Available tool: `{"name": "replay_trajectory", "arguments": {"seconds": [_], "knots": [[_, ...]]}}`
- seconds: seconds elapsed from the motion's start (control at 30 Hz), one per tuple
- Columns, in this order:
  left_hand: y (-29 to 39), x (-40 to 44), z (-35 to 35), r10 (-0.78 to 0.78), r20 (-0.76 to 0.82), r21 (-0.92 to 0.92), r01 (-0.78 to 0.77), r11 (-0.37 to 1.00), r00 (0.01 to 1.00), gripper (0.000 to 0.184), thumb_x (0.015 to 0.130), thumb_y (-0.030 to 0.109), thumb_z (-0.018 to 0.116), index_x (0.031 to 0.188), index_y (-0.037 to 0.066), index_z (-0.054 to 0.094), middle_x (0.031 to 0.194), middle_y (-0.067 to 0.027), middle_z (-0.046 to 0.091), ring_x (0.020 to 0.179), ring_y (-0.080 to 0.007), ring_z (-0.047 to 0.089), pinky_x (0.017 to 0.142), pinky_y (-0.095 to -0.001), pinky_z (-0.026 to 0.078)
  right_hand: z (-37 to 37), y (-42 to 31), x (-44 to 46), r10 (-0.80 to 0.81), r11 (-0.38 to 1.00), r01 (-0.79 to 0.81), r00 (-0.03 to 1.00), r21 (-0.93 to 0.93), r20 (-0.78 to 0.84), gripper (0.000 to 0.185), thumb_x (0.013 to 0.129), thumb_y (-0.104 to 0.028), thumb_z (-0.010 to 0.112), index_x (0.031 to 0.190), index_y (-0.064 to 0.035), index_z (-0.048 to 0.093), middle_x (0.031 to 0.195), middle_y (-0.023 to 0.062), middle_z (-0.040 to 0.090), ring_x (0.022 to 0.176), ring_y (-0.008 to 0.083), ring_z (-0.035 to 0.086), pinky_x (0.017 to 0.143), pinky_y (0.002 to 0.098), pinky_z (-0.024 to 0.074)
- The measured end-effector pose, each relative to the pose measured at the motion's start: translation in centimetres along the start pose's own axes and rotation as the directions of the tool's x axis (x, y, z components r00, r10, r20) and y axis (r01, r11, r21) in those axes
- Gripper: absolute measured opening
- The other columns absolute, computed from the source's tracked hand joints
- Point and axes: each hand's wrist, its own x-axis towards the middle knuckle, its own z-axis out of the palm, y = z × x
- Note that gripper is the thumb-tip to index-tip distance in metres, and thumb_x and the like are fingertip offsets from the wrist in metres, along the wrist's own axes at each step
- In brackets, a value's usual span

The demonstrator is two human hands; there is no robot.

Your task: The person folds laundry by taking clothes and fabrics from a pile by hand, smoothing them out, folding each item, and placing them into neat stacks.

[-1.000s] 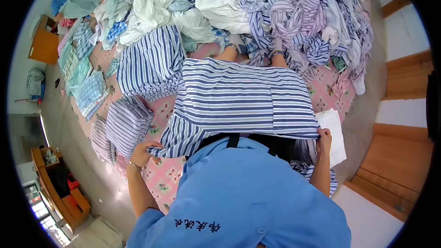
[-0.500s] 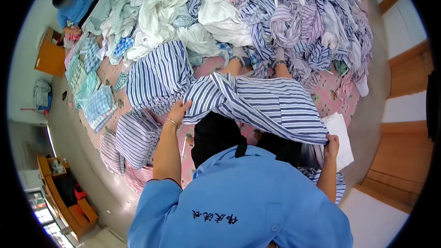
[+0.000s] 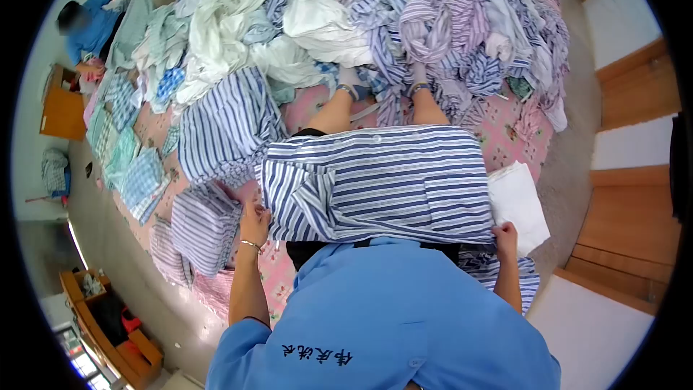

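Fingers of the left hand (image 3: 254,224) bend at the blue-and-white striped shirt's (image 3: 382,184) 8 o'clock edge, their grip unclear; those of the right hand (image 3: 505,240) pinch its 4 o'clock corner. The shirt lies between them, a broad rectangle, its left end creased in folds. A boxy striped stack (image 3: 227,126) sits at 10 o'clock, smooth white cloth (image 3: 521,206) at 3, a rumpled laundry heap (image 3: 375,22) at 12. The shirt hides part of the legs; a co-worker (image 3: 94,25) at 11 is partly cut off.

Before you lies a blue-and-white striped garment (image 3: 382,180); your shirt (image 3: 361,303) is plain blue, with dark lettering.
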Motion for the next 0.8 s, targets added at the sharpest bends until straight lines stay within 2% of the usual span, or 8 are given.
{"name": "replay_trajectory", "arguments": {"seconds": [0.03, 0.1, 0.13, 0.3, 0.47, 0.57, 0.7, 0.8], "knots": [[1.2, 0.8, 0.5, 0.105, -0.094, 0.03, -0.102, 0.994, 0.99, 0.041, 0.085, 0.018, 0.057, 0.121, 0.001, 0.046, 0.099, -0.0155, 0.059, 0.087, -0.0314, 0.056, 0.079, -0.0381, 0.043, 1.3, -2.5, -0.3, -0.038, 0.949, 0.041, 0.999, -0.314, 0.013, 0.018, 0.067, -0.004, 0.065, 0.08, -0.0028, 0.054, 0.073, 0.0075, 0.057, 0.071, 0.0181, 0.055, 0.068, 0.0295, 0.0462], [4.9, 2.3, 0.6, 0.309, -0.27, 0.108, -0.291, 0.951, 0.912, 0.052, 0.084, 0.017, 0.057, 0.132, 0.004, 0.039, 0.112, -0.0173, 0.056, 0.1, -0.0366, 0.053, 0.089, -0.0418, 0.04, 3.0, -2.1, 2.5, -0.247, 0.9, 0.266, 0.964, -0.346, 0.099, 0.037, 0.067, -0.011, 0.066, 0.101, -0.0006, 0.055, 0.091, 0.0157, 0.061, 0.087, 0.0264, 0.059, 0.078, 0.0341, 0.047], [6.7, 3.0, 0.8, 0.262, -0.24, 0.092, -0.247, 0.965, 0.935, 0.053, 0.084, 0.021, 0.059, 0.131, 0.006, 0.042, 0.123, -0.0171, 0.049, 0.112, -0.0361, 0.045, 0.097, -0.0438, 0.032, 3.9, -4.8, 2.8, -0.31, 0.86, 0.337, 0.942, -0.384, 0.132, 0.043, 0.069, -0.011, 0.065, 0.109, -0.0018, 0.053, 0.099, 0.0182, 0.06, 0.094, 0.0302, 0.057, 0.083, 0.0363, 0.0459], [10.5, 9.6, 5.4, 0.556, -0.115, 0.28, -0.51, 0.813, 0.823, 0.048, 0.081, 0.032, 0.062, 0.125, 0.015, 0.052, 0.12, -0.006, 0.055, 0.114, -0.0261, 0.048, 0.096, -0.0421, 0.029, 9.9, -16.5, 7.7, -0.578, 0.678, 0.631, 0.774, -0.377, 0.259, 0.054, 0.079, -0.005, 0.059, 0.131, -0.0078, 0.044, 0.126, 0.021, 0.048, 0.115, 0.035, 0.047, 0.098, 0.0379, 0.0382], [14.1, 11.7, 5.6, 0.49, 0.064, 0.272, -0.488, 0.829, 0.869, 0.039, 0.075, 0.031, 0.068, 0.11, 0.015, 0.06, 0.105, -0.0067, 0.059, 0.106, -0.0268, 0.05, 0.094, -0.0434, 0.03, 13.6, -21.9, 12.4, -0.564, 0.424, 0.703, 0.698, -0.57, 0.442, 0.051, 0.072, -0.004, 0.066, 0.121, -0.0143, 0.052, 0.128, 0.0167, 0.047, 0.119, 0.0358, 0.043, 0.1, 0.041, 0.0363], [14.9, 12.2, 5.0, 0.442, 0.164, 0.217, -0.469, 0.856, 0.882, 0.035, 0.07, 0.03, 0.072, 0.1, 0.014, 0.063, 0.096, -0.0059, 0.059, 0.1, -0.0273, 0.051, 0.089, -0.0424, 0.032, 14.1, -24.0, 14.2, -0.465, 0.335, 0.831, 0.556, -0.445, 0.689, 0.047, 0.069, -0.003, 0.069, 0.113, -0.0124, 0.055, 0.126, 0.0157, 0.049, 0.119, 0.0337, 0.043, 0.098, 0.0399, 0.0375], [14.5, 12.9, 4.6, 0.472, 0.207, 0.211, -0.51, 0.834, 0.857, 0.031, 0.067, 0.03, 0.074, 0.09, 0.013, 0.063, 0.087, -0.0054, 0.059, 0.093, -0.0275, 0.052, 0.083, -0.0404, 0.033, 14.3, -23.6, 15.2, -0.314, 0.575, 0.71, 0.65, -0.406, 0.692, 0.039, 0.067, -0.003, 0.068, 0.103, -0.0089, 0.057, 0.102, 0.0144, 0.062, 0.101, 0.0328, 0.054, 0.088, 0.0396, 0.0433], [14.5, 12.8, 3.9, 0.571, 0.142, 0.213, -0.588, 0.78, 0.809, 0.031, 0.065, 0.029, 0.076, 0.088, 0.012, 0.064, 0.084, -0.0055, 0.06, 0.089, -0.0274, 0.054, 0.083, -0.0395, 0.034, 13.1, -24.1, 14.9, -0.412, 0.553, 0.728, 0.661, -0.404, 0.627, 0.025, 0.067, -0.003, 0.067, 0.091, -0.0063, 0.062, 0.093, 0.0145, 0.062, 0.099, 0.0337, 0.055, 0.083, 0.0411, 0.044]]}}
